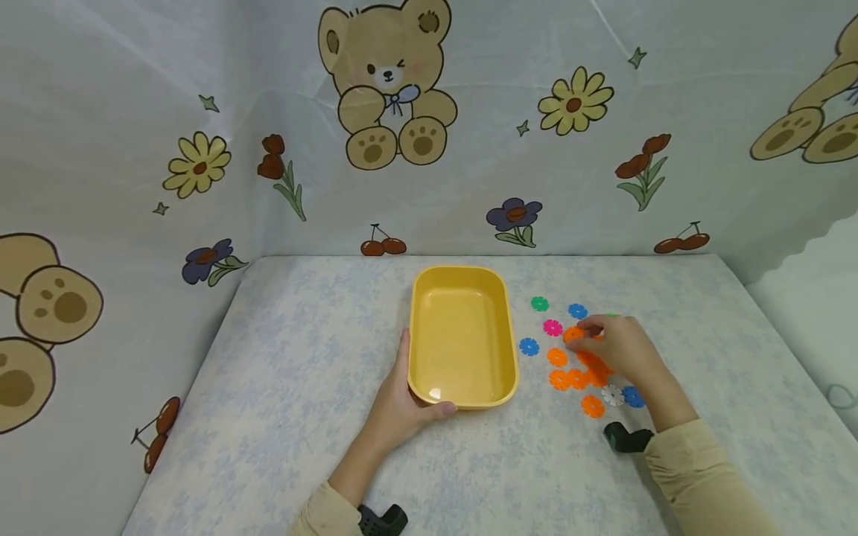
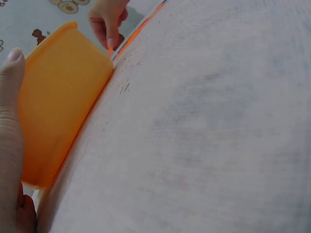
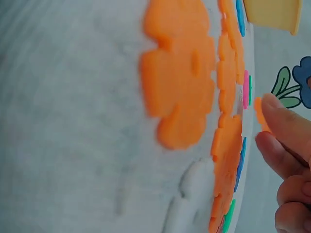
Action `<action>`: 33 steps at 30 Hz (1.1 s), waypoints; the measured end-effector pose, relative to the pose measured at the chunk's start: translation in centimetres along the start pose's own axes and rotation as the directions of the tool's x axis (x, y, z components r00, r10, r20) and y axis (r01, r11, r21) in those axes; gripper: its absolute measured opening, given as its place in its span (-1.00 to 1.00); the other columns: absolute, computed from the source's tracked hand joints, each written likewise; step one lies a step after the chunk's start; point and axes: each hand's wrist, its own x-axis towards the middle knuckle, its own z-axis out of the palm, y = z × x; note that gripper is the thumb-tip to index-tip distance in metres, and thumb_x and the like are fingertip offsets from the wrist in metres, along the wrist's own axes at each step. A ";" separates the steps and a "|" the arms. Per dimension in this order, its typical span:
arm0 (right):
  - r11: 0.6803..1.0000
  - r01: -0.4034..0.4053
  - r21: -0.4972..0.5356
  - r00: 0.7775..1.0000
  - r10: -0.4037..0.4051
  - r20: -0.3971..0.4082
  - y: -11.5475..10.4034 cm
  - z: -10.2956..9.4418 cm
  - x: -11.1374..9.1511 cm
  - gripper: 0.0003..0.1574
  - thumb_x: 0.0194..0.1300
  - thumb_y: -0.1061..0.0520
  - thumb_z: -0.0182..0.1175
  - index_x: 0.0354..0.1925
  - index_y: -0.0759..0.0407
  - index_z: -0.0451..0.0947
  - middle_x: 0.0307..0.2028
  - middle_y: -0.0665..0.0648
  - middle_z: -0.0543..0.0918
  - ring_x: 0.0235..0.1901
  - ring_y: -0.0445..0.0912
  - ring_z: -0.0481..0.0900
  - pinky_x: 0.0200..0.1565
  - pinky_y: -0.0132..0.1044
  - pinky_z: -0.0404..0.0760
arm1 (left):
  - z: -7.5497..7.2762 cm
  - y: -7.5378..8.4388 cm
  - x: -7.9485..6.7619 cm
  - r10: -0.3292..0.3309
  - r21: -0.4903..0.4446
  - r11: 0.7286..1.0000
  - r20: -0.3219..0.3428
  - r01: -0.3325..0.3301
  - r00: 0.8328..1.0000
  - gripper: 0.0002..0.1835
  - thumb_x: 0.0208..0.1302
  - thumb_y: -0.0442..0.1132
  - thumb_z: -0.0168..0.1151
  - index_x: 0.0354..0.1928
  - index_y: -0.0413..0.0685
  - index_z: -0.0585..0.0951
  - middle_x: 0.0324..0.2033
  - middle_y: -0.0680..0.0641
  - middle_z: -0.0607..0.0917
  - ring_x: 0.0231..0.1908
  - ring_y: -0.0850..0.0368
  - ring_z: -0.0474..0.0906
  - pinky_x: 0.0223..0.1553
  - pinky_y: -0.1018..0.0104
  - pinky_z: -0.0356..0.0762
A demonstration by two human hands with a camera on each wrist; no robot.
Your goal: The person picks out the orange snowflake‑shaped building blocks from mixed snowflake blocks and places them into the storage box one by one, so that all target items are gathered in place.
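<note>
A rectangular yellow plastic tray [image 1: 464, 335] sits on the table, its long sides pointing away from me. My left hand [image 1: 397, 411] grips its near-left corner, thumb on the near rim and fingers along the left side; that thumb also shows beside the tray wall [image 2: 63, 97] in the left wrist view. To the right, my right hand [image 1: 618, 344] pinches an orange flower-shaped disc [image 3: 260, 114] between thumb and fingertip, just above the table. Under and around this hand lie several more orange flower discs [image 1: 558, 357], some overlapping, partly hidden by the hand.
Loose flower discs in other colours lie around the orange ones: green [image 1: 539, 304], pink [image 1: 553, 327], blue [image 1: 529, 347] and white [image 1: 612, 394]. A cloth with printed bears [image 1: 395, 89] hangs behind the table [image 1: 302, 357]. Black mounts [image 1: 625, 438] sit at both wrists.
</note>
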 end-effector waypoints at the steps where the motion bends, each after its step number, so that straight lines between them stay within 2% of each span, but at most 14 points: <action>1: 1.000 0.001 0.013 1.000 -0.001 -0.014 -0.1 -0.1 0.0 -0.32 0.22 -0.17 0.38 0.12 0.26 0.60 -0.10 0.25 0.68 -0.15 0.09 0.51 -0.14 -0.01 0.60 | 0.0 0.0 0.0 -0.002 0.001 1.000 -0.001 0.002 1.000 0.44 -0.11 0.14 0.61 0.54 0.51 -0.37 0.58 0.13 -0.06 0.52 0.05 0.05 0.43 -0.20 0.13; 6: 0.995 0.062 0.084 0.991 -0.052 -0.122 -2.0 -0.4 0.5 -0.43 0.28 -0.12 0.35 0.10 0.21 0.62 -0.14 0.22 0.71 -0.31 0.01 0.46 -0.43 -0.34 0.49 | 0.0 0.0 0.1 -0.009 0.002 1.000 -0.007 0.010 1.000 0.44 -0.11 0.11 0.62 0.54 0.51 -0.36 0.57 0.14 -0.03 0.51 0.08 0.07 0.44 -0.18 0.12; 9: 0.986 0.120 0.115 0.980 -0.099 -0.175 -4.1 -0.4 1.1 -0.47 0.27 -0.15 0.35 0.05 0.16 0.65 -0.20 0.16 0.73 -0.34 -0.01 0.42 -0.50 -0.40 0.42 | 0.0 0.0 0.1 -0.010 0.006 1.000 -0.014 0.010 1.000 0.44 -0.11 0.09 0.63 0.55 0.47 -0.35 0.56 0.16 -0.02 0.51 0.09 0.08 0.44 -0.19 0.12; 11: 0.979 0.152 0.136 0.975 -0.126 -0.183 -5.7 -0.3 1.7 -0.44 0.25 -0.20 0.34 0.05 0.13 0.66 -0.23 0.12 0.73 -0.37 -0.01 0.39 -0.53 -0.38 0.39 | 0.1 0.0 0.1 -0.010 0.015 1.000 -0.017 0.010 1.000 0.44 -0.11 0.09 0.62 0.56 0.42 -0.34 0.56 0.18 -0.02 0.51 0.09 0.08 0.44 -0.19 0.12; 17: 0.956 0.235 0.174 0.966 -0.210 -0.148 -9.8 0.9 3.3 -0.42 0.23 -0.25 0.33 0.05 0.08 0.67 -0.18 0.06 0.73 -0.42 -0.03 0.40 -0.48 -0.32 0.44 | 0.2 -0.1 0.3 -0.017 0.039 0.999 -0.012 0.017 1.000 0.45 -0.11 0.12 0.62 0.59 0.30 -0.32 0.56 0.19 -0.04 0.52 0.11 0.05 0.45 -0.17 0.11; 21: 0.949 0.276 0.155 0.958 -0.258 -0.126 -12.2 1.8 4.2 -0.48 0.21 -0.18 0.37 0.01 0.10 0.69 -0.28 0.02 0.70 -0.41 -0.04 0.40 -0.43 -0.30 0.44 | 0.2 0.0 0.3 -0.020 0.041 0.999 -0.004 0.021 1.000 0.44 -0.10 0.12 0.61 0.59 0.28 -0.32 0.56 0.21 -0.04 0.51 0.12 0.06 0.45 -0.14 0.12; 27: 0.932 0.342 0.122 0.938 -0.333 -0.093 -14.5 3.0 5.2 -0.47 0.20 -0.13 0.40 0.02 0.16 0.69 -0.30 0.03 0.71 -0.48 -0.08 0.40 -0.38 -0.31 0.51 | 0.1 0.1 0.3 -0.016 0.044 0.999 -0.012 0.016 1.000 0.43 -0.08 0.09 0.61 0.59 0.26 -0.31 0.56 0.16 -0.01 0.51 0.08 0.10 0.43 -0.17 0.17; 33: 0.932 0.352 0.083 0.936 -0.349 -0.050 -16.4 4.2 6.3 -0.52 0.21 -0.11 0.40 -0.01 0.15 0.70 -0.31 0.02 0.72 -0.41 -0.08 0.47 -0.27 -0.26 0.57 | 0.0 0.1 0.2 -0.026 0.043 0.999 -0.013 0.027 1.000 0.42 -0.08 0.10 0.60 0.59 0.26 -0.30 0.56 0.15 0.00 0.50 0.08 0.12 0.43 -0.15 0.18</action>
